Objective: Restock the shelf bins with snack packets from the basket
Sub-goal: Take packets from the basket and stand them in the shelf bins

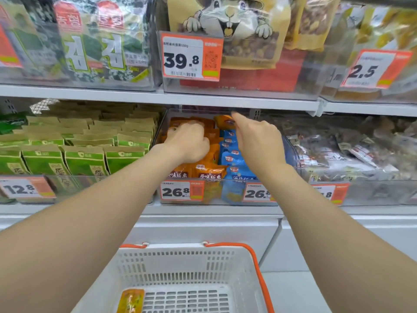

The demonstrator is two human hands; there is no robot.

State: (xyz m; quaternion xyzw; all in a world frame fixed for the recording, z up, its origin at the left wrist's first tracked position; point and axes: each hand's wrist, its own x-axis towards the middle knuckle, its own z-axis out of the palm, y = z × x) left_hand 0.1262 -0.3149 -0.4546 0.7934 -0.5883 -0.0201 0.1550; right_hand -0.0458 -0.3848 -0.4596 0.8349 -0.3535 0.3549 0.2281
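A clear shelf bin [216, 201] on the middle shelf holds orange snack packets [208, 171] on its left side and blue snack packets [233, 158] on its right. My left hand [188, 143] reaches into the bin, its fingers curled down into the orange packets. My right hand [257, 138] hovers over the blue packets and pinches an orange packet [224, 122] at the bin's back. Below, a white basket [180, 267] with orange handles holds one orange packet [130, 301] at its bottom left.
Green boxed snacks [85, 159] fill the bin to the left, clear-bagged snacks [349, 152] the bin to the right. The upper shelf carries seaweed packs [90, 41] and a squirrel-printed nut bag [230, 30]. Orange price tags [191, 56] hang on bin fronts.
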